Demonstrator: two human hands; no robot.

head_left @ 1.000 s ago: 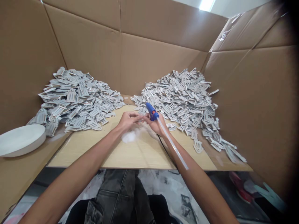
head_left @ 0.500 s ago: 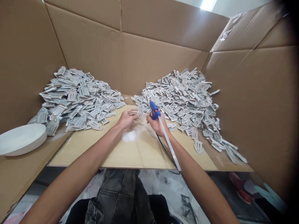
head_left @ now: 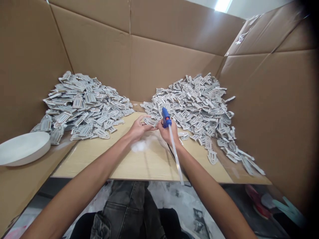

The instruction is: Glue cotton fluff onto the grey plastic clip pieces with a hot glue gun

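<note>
Near the middle of the board, my left hand [head_left: 140,128] holds a grey slotted piece [head_left: 149,121] between thumb and fingers, the piece lying roughly sideways. My right hand [head_left: 169,132] is wrapped round a blue glue gun [head_left: 165,116], with a long clear glue stick [head_left: 176,157] sticking out of its back toward me. The fingertips of my right hand meet the right end of the piece. A white fluffy clump [head_left: 139,146] lies on the board just below my left hand.
Heaps of similar grey pieces rise at left [head_left: 84,103] and right [head_left: 196,99] on the pale board [head_left: 92,159]. A white bowl [head_left: 25,149] stands at far left. Cardboard walls [head_left: 174,49] surround the work surface. A black cable hangs by my right wrist.
The grey piece has turned from upright to sideways, and my left fingers have stretched toward my right hand. The glue gun has shifted slightly right and its stick has swung left.
</note>
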